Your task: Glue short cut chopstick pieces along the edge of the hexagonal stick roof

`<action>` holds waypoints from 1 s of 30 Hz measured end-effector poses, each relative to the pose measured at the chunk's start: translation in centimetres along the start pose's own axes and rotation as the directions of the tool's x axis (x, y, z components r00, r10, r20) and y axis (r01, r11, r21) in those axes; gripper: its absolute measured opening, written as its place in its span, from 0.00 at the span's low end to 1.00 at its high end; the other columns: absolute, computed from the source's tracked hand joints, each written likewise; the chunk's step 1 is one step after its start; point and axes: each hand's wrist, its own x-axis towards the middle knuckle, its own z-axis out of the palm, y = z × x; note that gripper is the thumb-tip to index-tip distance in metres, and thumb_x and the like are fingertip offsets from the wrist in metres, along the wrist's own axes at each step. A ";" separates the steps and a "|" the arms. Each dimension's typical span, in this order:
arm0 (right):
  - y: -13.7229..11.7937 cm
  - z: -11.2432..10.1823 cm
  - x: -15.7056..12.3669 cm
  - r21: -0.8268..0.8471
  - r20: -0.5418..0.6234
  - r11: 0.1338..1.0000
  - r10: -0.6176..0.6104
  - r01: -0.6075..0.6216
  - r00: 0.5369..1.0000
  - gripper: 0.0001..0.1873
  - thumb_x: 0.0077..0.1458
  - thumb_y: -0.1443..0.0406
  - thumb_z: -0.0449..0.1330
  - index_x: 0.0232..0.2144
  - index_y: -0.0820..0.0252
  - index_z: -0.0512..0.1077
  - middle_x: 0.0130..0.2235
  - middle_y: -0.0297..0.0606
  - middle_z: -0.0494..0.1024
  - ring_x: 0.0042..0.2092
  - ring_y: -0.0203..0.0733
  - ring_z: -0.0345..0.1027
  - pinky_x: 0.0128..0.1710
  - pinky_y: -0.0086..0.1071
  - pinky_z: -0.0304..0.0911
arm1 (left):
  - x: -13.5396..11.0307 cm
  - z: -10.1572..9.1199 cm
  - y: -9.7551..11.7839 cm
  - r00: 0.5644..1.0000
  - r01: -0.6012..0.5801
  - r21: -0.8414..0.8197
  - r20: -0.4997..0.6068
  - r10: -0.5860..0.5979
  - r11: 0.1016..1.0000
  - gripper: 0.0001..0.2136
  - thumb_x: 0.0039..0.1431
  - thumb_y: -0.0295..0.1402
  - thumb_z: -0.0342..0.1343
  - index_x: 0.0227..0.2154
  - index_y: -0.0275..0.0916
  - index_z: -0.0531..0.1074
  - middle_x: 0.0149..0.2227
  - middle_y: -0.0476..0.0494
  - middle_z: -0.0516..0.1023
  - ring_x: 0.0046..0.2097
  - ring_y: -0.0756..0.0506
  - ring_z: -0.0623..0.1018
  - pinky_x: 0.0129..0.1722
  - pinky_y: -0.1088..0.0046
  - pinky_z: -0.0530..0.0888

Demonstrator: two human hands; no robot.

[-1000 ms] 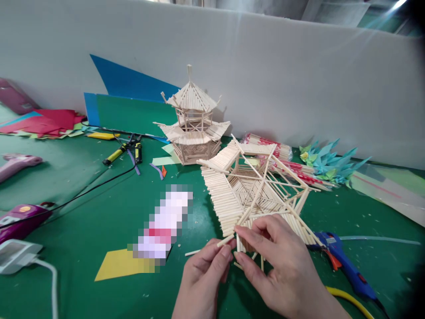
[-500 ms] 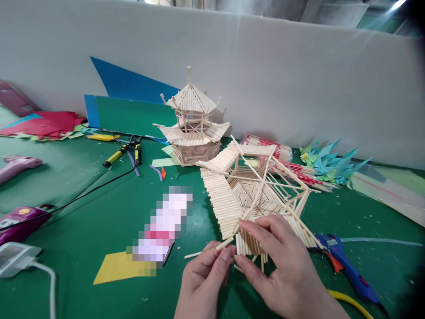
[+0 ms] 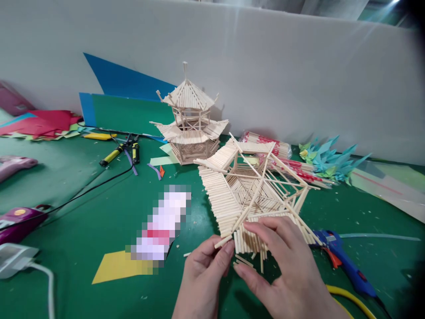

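A half-roofed pavilion model [image 3: 221,201] made of pale wooden sticks sits in front of me, its lattice floor showing through the open frame. At its near corner, my left hand [image 3: 209,268] pinches around a short wooden stick [image 3: 223,242] that juts out from the roof's edge. My right hand [image 3: 282,261] hovers just right of that corner, thumb and fingers apart, the index fingertip close to the near roof panel [image 3: 247,239]. Between the hands, a few loose short sticks [image 3: 245,261] lie on the green table beneath the roof edge.
A two-tiered stick pagoda [image 3: 191,137] stands behind. Red-and-white stick bundles [image 3: 299,169] and blue paper leaves [image 3: 332,159] lie right. A blue glue gun [image 3: 352,266] rests beside my right hand. Wire cutters [image 3: 114,155], a yellow paper piece [image 3: 113,268] and a white plug [image 3: 16,261] are left.
My right thumb and fingers have spread apart and drawn back slightly from the corner stick. The left hand keeps its pinch there. The whole view has shifted a little.
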 end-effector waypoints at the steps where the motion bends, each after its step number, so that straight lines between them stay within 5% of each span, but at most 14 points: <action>1: 0.0 -0.1 -0.1 -0.005 -0.011 1.000 -0.002 0.002 1.000 0.22 0.45 0.61 0.61 0.43 0.62 0.63 0.39 0.41 0.63 0.39 0.44 0.58 0.35 0.40 0.60 | 0.0 0.1 0.0 1.000 0.002 -0.001 -0.003 -0.002 1.000 0.02 0.41 0.31 0.62 0.21 0.38 0.77 0.20 0.52 0.66 0.25 0.52 0.63 0.32 0.77 0.68; 9: -0.3 0.3 -0.8 -0.011 -0.085 1.000 -0.005 0.004 0.996 0.17 0.44 0.66 0.61 0.38 0.62 0.65 0.35 0.39 0.65 0.35 0.42 0.58 0.31 0.38 0.57 | 0.5 0.6 0.1 0.999 0.002 -0.034 0.052 -0.001 0.999 0.03 0.43 0.29 0.61 0.24 0.37 0.76 0.25 0.47 0.76 0.34 0.48 0.72 0.37 0.75 0.67; 30: -0.4 1.1 -0.2 0.020 -0.094 0.997 0.074 -0.073 0.993 0.16 0.45 0.69 0.59 0.39 0.61 0.65 0.35 0.40 0.66 0.35 0.44 0.60 0.30 0.40 0.57 | 0.4 1.2 0.7 0.999 -0.005 -0.069 0.034 0.007 0.998 0.03 0.44 0.27 0.61 0.25 0.37 0.76 0.25 0.47 0.78 0.30 0.49 0.73 0.33 0.76 0.68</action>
